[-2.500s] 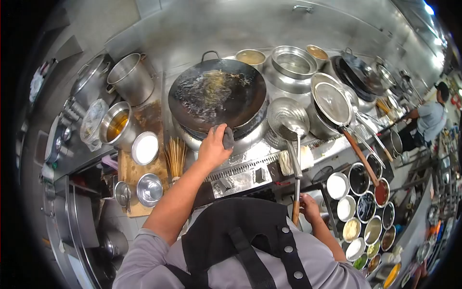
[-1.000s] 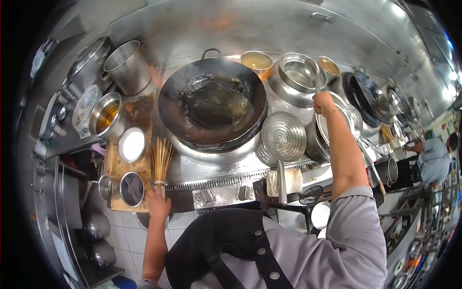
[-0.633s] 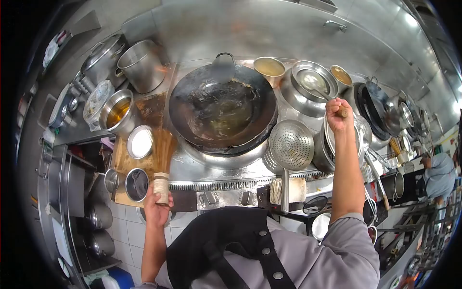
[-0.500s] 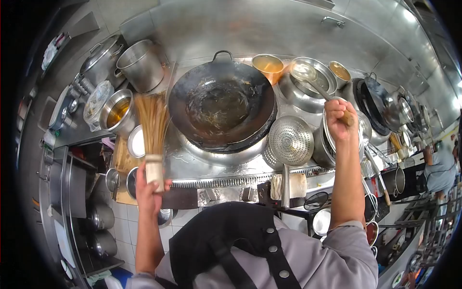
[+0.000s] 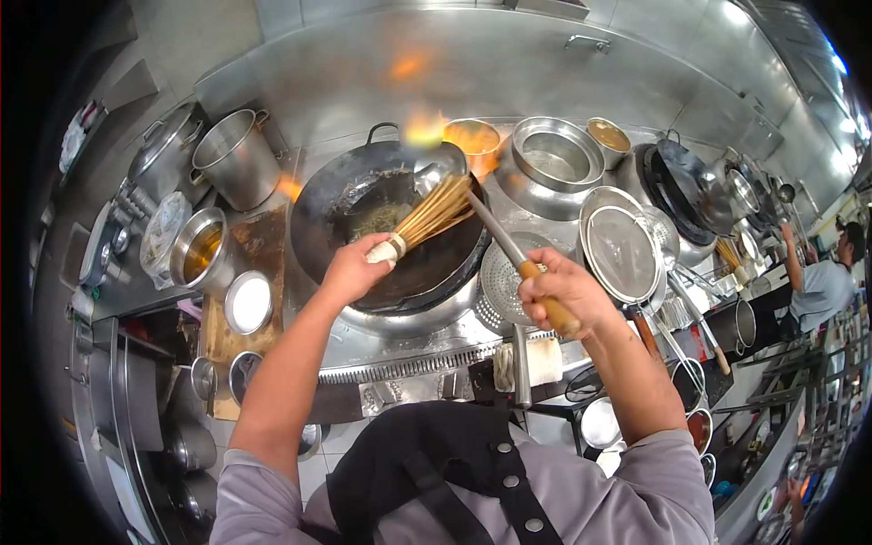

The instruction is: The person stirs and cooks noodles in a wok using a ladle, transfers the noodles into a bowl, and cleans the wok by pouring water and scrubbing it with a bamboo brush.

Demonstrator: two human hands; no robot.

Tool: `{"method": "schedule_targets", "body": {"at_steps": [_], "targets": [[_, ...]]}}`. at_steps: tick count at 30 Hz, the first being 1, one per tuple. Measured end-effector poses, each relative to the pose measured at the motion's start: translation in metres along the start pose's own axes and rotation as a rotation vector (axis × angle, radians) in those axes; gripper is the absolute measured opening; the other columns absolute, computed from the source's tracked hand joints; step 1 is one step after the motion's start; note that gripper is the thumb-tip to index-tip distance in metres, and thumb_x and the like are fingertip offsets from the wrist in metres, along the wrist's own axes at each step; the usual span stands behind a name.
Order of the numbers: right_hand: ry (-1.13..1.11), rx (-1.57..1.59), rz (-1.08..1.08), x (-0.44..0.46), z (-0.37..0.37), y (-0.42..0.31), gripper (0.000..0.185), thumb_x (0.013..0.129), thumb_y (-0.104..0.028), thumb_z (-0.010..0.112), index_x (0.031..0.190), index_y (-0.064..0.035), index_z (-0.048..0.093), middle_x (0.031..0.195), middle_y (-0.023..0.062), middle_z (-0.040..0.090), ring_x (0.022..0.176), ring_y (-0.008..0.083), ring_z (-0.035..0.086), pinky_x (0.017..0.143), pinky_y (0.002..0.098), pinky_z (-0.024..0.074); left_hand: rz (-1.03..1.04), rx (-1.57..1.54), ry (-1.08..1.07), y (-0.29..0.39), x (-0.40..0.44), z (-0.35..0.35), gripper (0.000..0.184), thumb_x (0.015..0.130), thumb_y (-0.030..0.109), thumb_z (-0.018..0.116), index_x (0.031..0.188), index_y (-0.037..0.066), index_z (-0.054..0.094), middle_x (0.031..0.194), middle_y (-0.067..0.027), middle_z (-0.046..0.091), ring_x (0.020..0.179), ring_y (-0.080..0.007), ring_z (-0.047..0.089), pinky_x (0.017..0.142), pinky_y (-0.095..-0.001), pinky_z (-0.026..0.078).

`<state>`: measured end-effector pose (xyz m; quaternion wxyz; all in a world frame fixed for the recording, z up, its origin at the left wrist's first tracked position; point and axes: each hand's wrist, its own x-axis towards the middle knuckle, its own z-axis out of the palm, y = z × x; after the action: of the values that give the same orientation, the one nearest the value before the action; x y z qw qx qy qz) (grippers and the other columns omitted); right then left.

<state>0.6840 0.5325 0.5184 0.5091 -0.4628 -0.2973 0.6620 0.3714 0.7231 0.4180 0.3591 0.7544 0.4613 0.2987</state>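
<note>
A large dark wok sits on the stove with some liquid in its bottom. My left hand grips a bamboo wok brush by its pale bound end, its bristles slanting up and right over the wok. My right hand is closed round the wooden handle of a ladle. The ladle's bowl is over the far right part of the wok, partly behind the bristle tips. I cannot tell whether brush and ladle touch. Flame shows at the wok's far rim.
A perforated skimmer lies right of the wok, beside a fine mesh strainer. Behind them stand a steel pot and a container of orange liquid. At left are a pot of oil and a tall stockpot. Another person stands far right.
The brush has come rightward over the wok and tilted. The ladle has moved left from above the steel pot to the wok. Flames have appeared at the wok's rim. The view has shifted slightly.
</note>
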Motion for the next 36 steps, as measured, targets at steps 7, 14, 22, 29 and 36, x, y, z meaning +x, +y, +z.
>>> {"method": "schedule_targets", "body": {"at_steps": [7, 14, 22, 29, 36], "targets": [[0.356, -1.354, -0.673, 0.069, -0.071, -0.063, 0.065, 0.08, -0.002, 0.065, 0.143, -0.0053, 0.05, 0.094, 0.0199, 0.07, 0.084, 0.0364, 0.071, 0.071, 0.0446, 0.055, 0.017, 0.606, 0.086, 0.003, -0.02, -0.053, 0.042, 0.076, 0.016, 0.073, 0.117, 0.011, 0.071, 0.103, -0.0177, 0.068, 0.098, -0.0402, 0.066, 0.089, -0.048, 0.052], [0.927, -2.159, -0.448, 0.19, -0.119, -0.261, 0.036, 0.099, -0.014, 0.044, 0.13, -0.0129, 0.062, 0.105, 0.0195, 0.072, 0.099, 0.0367, 0.071, 0.085, 0.05, 0.0567, -0.08, 0.646, -0.003, 0.041, -0.05, -0.06, 0.04, 0.074, 0.013, 0.073, 0.113, 0.009, 0.072, 0.105, -0.0152, 0.064, 0.098, -0.0387, 0.065, 0.088, -0.0447, 0.052], [0.653, -1.421, -0.311, 0.085, -0.13, -0.244, 0.042, 0.083, -0.009, 0.063, 0.125, -0.0019, 0.063, 0.085, 0.0112, 0.07, 0.068, 0.0207, 0.067, 0.057, 0.0353, 0.0513, -0.012, 0.667, -0.188, 0.089, -0.06, -0.057, 0.026, 0.076, 0.015, 0.069, 0.101, 0.008, 0.07, 0.1, -0.0166, 0.061, 0.092, -0.0389, 0.066, 0.084, -0.0504, 0.052], [0.482, -0.497, -0.372, -0.033, -0.086, -0.024, 0.061, 0.087, -0.006, 0.067, 0.145, -0.0055, 0.048, 0.082, 0.0021, 0.062, 0.06, 0.0075, 0.056, 0.052, 0.022, 0.0454, 0.004, 0.671, -0.076, 0.058, 0.099, 0.038, 0.033, 0.077, 0.022, 0.071, 0.105, 0.006, 0.066, 0.111, -0.0224, 0.064, 0.106, -0.0424, 0.063, 0.093, -0.0501, 0.051], [0.534, -0.371, -0.164, -0.162, -0.067, 0.221, 0.075, 0.086, 0.008, 0.066, 0.154, -0.0028, 0.037, 0.093, 0.0038, 0.063, 0.073, 0.0092, 0.057, 0.061, 0.0244, 0.0489, 0.137, 0.649, -0.162, 0.068, 0.047, 0.045, 0.039, 0.078, 0.022, 0.071, 0.111, 0.004, 0.066, 0.116, -0.0254, 0.062, 0.106, -0.0439, 0.065, 0.095, -0.0493, 0.053]]}}
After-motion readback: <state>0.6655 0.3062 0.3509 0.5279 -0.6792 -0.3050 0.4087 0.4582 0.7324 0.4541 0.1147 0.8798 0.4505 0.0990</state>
